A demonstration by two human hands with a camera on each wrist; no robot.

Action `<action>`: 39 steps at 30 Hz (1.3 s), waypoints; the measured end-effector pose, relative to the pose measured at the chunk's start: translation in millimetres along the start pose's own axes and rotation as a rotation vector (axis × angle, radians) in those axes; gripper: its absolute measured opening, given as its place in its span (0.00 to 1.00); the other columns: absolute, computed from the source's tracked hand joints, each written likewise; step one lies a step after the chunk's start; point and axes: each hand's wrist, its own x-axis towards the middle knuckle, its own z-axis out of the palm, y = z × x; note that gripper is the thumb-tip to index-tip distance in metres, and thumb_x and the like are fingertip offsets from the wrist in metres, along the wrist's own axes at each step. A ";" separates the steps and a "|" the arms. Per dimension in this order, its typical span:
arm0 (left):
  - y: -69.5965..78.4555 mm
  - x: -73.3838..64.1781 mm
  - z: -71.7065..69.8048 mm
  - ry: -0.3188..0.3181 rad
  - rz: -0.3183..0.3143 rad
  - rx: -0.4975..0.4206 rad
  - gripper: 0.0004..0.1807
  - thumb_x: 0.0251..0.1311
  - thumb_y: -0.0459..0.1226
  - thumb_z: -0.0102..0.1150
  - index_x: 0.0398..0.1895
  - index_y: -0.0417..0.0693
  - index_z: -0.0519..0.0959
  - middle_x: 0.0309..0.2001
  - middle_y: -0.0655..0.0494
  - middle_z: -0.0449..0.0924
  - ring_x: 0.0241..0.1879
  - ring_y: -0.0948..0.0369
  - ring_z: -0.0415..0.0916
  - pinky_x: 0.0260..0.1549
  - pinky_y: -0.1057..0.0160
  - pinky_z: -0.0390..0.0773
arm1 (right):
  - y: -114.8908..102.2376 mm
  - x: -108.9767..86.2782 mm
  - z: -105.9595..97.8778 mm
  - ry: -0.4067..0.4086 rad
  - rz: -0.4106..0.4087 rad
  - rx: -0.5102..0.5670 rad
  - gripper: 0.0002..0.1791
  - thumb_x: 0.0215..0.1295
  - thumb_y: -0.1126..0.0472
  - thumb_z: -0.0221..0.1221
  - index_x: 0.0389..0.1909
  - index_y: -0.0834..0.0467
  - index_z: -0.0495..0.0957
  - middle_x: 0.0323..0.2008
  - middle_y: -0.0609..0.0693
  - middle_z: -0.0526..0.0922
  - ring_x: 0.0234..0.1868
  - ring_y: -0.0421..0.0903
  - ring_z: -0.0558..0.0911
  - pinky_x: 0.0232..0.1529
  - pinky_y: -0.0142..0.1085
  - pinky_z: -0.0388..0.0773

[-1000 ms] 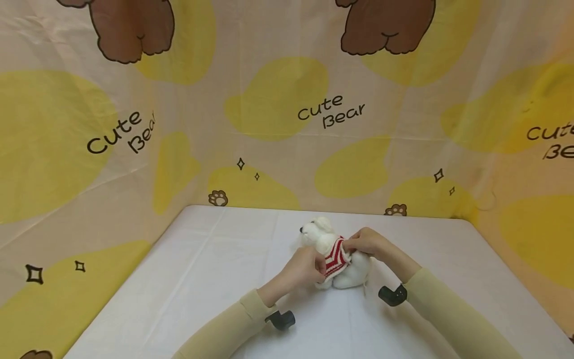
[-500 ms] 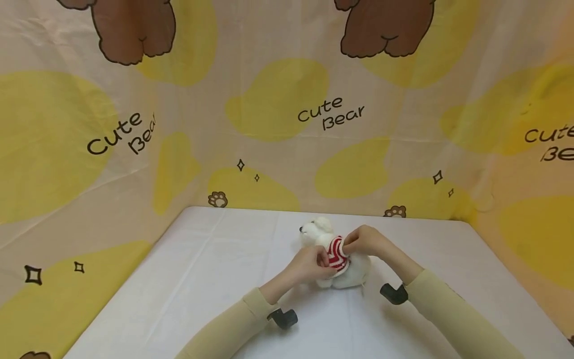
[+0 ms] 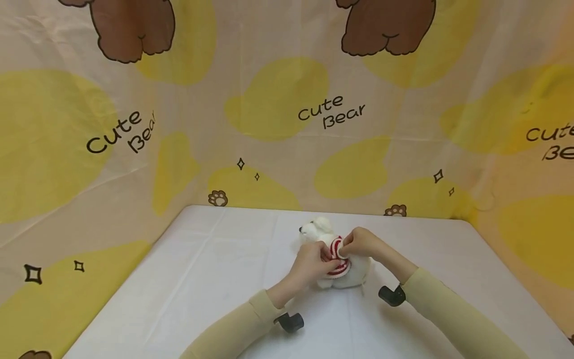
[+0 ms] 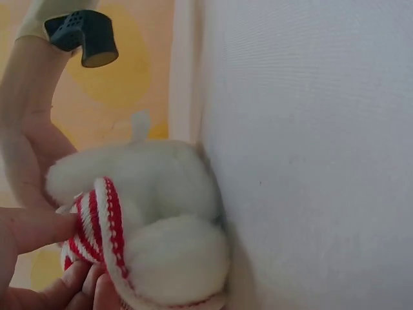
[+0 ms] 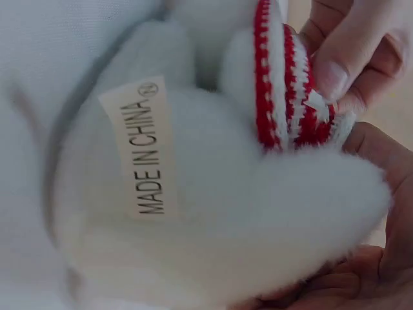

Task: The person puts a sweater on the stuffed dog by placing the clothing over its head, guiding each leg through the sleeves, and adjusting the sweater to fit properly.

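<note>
Room opens between the sleeves (image 3: 242,325), ending at the plush toy (image 3: 356,273).

Head view: distant, facing forward and down across the table (image 3: 215,279). Wrist views: close, turned sideways; left faces the right forearm (image 4: 29,74), right the printed label (image 5: 143,158); both share the plush toy (image 5: 213,206).

Toy (image 3: 358,271): 1. On it: 1 vest (image 5: 274,84), 1 tag (image 5: 147,152). At it: 2 hands, left (image 3: 308,262) and right (image 3: 364,243). Nearer the camera than it: 2 sleeves (image 3: 233,324), 2 black devices (image 3: 292,323). Beneath it: 1 worktop (image 3: 215,274). Behind it: 2 paw prints (image 3: 217,198).
</note>
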 end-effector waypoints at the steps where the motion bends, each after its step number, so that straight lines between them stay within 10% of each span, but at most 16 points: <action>1: 1.4 -0.8 0.4 0.007 0.008 -0.001 0.13 0.48 0.41 0.71 0.23 0.45 0.76 0.20 0.62 0.76 0.20 0.74 0.70 0.20 0.75 0.72 | 0.9 0.6 0.5 0.012 0.010 0.013 0.08 0.46 0.62 0.64 0.14 0.58 0.77 0.14 0.42 0.69 0.22 0.39 0.66 0.21 0.30 0.62; 16: 7.0 -3.1 6.7 0.086 0.136 0.155 0.06 0.45 0.30 0.66 0.22 0.47 0.77 0.19 0.63 0.76 0.20 0.76 0.68 0.20 0.79 0.69 | 5.2 2.2 -0.3 0.028 0.124 0.123 0.10 0.52 0.58 0.62 0.23 0.63 0.81 0.25 0.48 0.76 0.25 0.40 0.73 0.24 0.30 0.72; 25: 9.2 -5.2 -0.9 -0.015 0.139 0.217 0.09 0.42 0.28 0.64 0.19 0.48 0.74 0.17 0.64 0.71 0.19 0.71 0.65 0.18 0.76 0.66 | 12.8 6.4 -1.8 0.007 0.129 0.157 0.10 0.54 0.59 0.60 0.23 0.63 0.80 0.25 0.47 0.75 0.27 0.40 0.71 0.24 0.30 0.71; 32: 6.8 -3.2 6.0 0.099 0.370 0.078 0.10 0.46 0.32 0.69 0.29 0.46 0.75 0.27 0.57 0.75 0.30 0.68 0.71 0.30 0.78 0.71 | 11.8 10.8 -11.5 -0.116 0.187 0.200 0.19 0.60 0.52 0.58 0.12 0.53 0.68 0.12 0.41 0.58 0.15 0.35 0.59 0.17 0.26 0.57; 39: 8.8 -2.7 14.1 0.204 0.527 0.271 0.14 0.38 0.32 0.72 0.29 0.47 0.76 0.29 0.59 0.71 0.33 0.66 0.68 0.33 0.77 0.68 | 11.7 13.4 -12.0 -0.155 0.185 0.226 0.23 0.62 0.52 0.56 0.09 0.51 0.63 0.11 0.41 0.58 0.15 0.35 0.58 0.17 0.25 0.57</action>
